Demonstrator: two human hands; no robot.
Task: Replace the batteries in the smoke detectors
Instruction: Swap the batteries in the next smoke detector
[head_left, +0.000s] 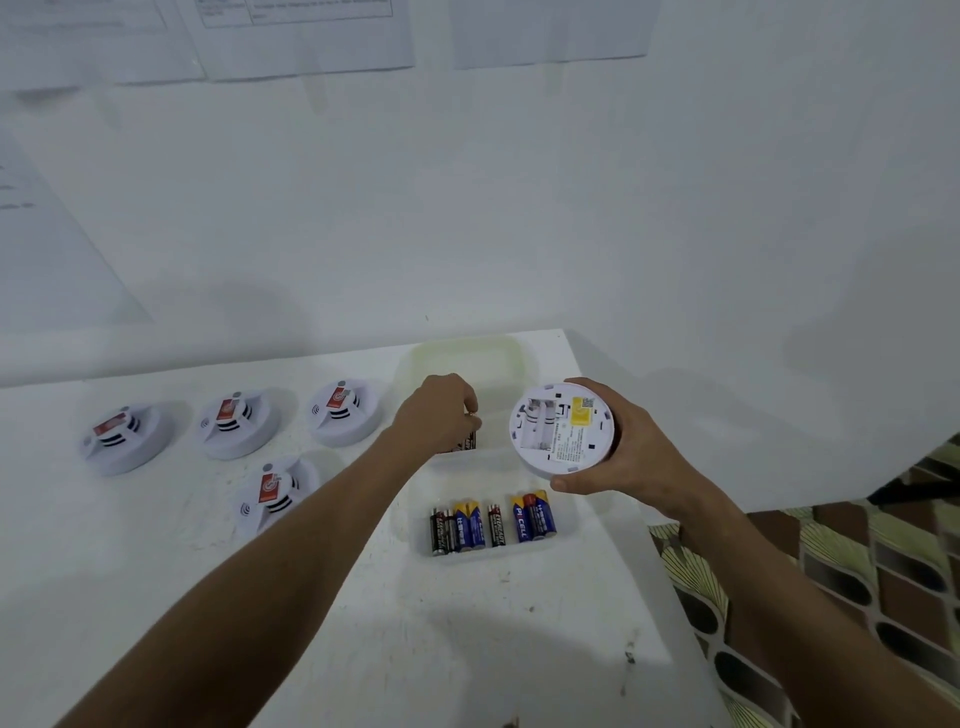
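Observation:
My right hand (618, 457) grips a white round smoke detector (563, 431) with its back turned up; the battery bay (537, 423) looks empty, next to a yellow label. My left hand (441, 413) reaches over the far clear tray (462, 358) and pinches dark batteries (467, 441) between curled fingers. The near clear tray (569, 525) holds several black and blue AA batteries (491, 522) lying side by side. Several more white smoke detectors stand face up at the left, among them one at the far left (127, 436) and one nearer me (275, 493).
The white table (363, 623) ends at its right edge near the trays, with a patterned floor (857, 571) beyond. A white wall with taped papers (306, 36) rises behind the table.

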